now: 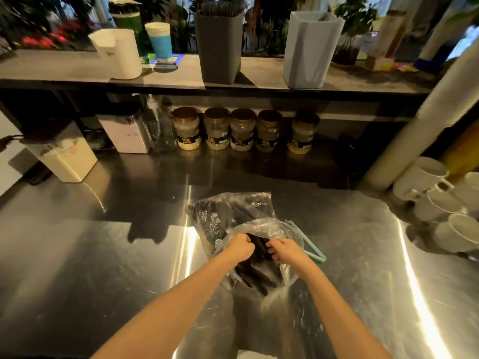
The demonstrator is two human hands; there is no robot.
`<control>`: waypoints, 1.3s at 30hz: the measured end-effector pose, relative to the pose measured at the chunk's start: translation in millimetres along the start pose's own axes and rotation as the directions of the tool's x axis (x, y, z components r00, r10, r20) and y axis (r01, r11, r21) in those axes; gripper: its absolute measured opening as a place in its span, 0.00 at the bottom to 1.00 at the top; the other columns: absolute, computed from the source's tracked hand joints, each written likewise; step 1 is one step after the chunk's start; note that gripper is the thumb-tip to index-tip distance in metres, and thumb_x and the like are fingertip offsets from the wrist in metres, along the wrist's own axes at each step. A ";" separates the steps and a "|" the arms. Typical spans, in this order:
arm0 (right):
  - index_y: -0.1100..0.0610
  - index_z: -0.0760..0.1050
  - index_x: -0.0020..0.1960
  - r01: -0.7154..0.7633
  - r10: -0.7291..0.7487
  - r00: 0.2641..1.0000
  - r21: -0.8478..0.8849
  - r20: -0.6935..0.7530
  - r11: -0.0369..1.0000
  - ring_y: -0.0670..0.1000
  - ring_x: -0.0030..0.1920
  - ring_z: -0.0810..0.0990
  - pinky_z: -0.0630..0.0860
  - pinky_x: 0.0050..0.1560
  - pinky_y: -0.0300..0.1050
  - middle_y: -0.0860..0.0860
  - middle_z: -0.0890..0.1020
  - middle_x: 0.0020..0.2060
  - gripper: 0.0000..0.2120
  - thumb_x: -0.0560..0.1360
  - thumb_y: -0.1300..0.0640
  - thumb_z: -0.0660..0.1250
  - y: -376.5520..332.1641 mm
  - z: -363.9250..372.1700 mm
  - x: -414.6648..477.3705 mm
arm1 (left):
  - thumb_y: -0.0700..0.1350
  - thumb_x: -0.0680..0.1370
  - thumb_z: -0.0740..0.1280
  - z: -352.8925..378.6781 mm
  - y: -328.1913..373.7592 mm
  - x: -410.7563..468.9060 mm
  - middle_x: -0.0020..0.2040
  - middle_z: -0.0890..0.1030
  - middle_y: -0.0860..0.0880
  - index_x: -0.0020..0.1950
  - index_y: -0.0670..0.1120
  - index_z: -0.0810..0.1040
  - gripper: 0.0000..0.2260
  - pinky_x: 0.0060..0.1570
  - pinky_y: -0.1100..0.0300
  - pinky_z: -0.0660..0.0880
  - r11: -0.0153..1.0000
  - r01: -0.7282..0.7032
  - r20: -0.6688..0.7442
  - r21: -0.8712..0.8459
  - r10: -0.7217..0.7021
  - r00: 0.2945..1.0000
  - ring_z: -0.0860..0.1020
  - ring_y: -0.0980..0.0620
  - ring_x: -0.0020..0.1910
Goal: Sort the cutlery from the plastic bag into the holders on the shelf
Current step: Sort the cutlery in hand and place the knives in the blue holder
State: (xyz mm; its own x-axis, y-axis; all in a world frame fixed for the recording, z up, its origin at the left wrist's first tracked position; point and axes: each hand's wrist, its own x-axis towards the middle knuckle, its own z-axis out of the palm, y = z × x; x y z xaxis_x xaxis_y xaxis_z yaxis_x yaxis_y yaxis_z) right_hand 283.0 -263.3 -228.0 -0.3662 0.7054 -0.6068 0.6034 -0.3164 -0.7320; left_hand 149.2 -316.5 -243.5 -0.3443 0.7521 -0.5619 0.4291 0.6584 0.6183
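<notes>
– Brushed steel counter (103, 255) under you, streaked with glare. The plastic bag (228, 211) lies on it straight ahead, its mouth toward you.

– What can you read inside it?

– Not much. The cutlery (259, 275) shows as black, flat, stick-like pieces through crinkled clear film. Forks, knives or spoons, I cannot tell; the far end is a dark blur behind the wrinkles.

– And my hands?

– Your left hand (239, 246) is balled tight on the left rim of the bag's mouth, with film bunched in the fist. Your right hand (285, 249) sits at the right rim, fingers curled inward. Its fingertips are lost against the black pieces, so I cannot tell whether they pinch film or a handle.

– Anything beside the bag?

– A pale green clip (311, 248), long and thin, pokes out just right of your right wrist; the bag covers its far part.

– The holders?

– Both stand up on the dark shelf (64, 68), well apart from the bag. The dark grey holder (219, 47) is squarish, matt, with a bristle of thin tips at its top, too blurred to name. The pale grey holder (308, 50) is faceted, with one dark thing showing at its rim. Below the shelf stands a row of lidded jars (217, 130), labels unreadable. White mugs (425, 180) are stacked at your right, cut by the frame edge.
</notes>
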 end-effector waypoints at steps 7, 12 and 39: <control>0.55 0.72 0.49 -0.050 0.049 0.999 0.029 0.020 0.998 0.46 0.34 0.70 0.66 0.34 0.38 0.50 0.73 0.38 0.08 0.80 0.55 0.55 4.3 -5.6 16.3 | 0.39 0.77 0.60 28.6 -2.1 16.9 0.52 0.79 0.41 0.62 0.45 0.72 0.13 0.47 0.56 0.76 0.978 0.107 -0.099 -0.179 -0.126 0.987 0.79 0.42 0.49; 0.56 0.70 0.55 -0.096 0.093 0.994 0.054 0.054 0.994 0.47 0.37 0.72 0.71 0.38 0.40 0.50 0.73 0.40 0.08 0.81 0.57 0.55 8.0 -12.8 27.6 | 0.40 0.80 0.58 21.9 8.2 14.8 0.62 0.77 0.41 0.68 0.40 0.72 0.17 0.51 0.58 0.76 0.979 0.107 -0.110 -0.171 -0.127 0.986 0.76 0.41 0.60; 0.59 0.73 0.58 0.119 -0.125 0.986 0.062 0.111 0.991 0.46 0.39 0.77 0.77 0.40 0.34 0.55 0.78 0.50 0.11 0.76 0.65 0.65 55.0 -11.8 27.7 | 0.46 0.74 0.70 61.5 9.0 -6.7 0.61 0.76 0.44 0.62 0.43 0.71 0.19 0.57 0.53 0.74 0.971 0.225 -0.256 -0.083 -0.239 0.937 0.75 0.44 0.61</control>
State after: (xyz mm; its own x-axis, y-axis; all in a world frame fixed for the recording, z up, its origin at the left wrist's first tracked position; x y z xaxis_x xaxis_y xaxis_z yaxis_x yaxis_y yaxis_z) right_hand 314.4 -253.7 -281.4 -0.5150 0.6649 -0.5410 0.5106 -0.2690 -0.8167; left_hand 206.8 -317.3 -267.9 -0.6391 0.5546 -0.5329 0.2702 0.8106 0.5196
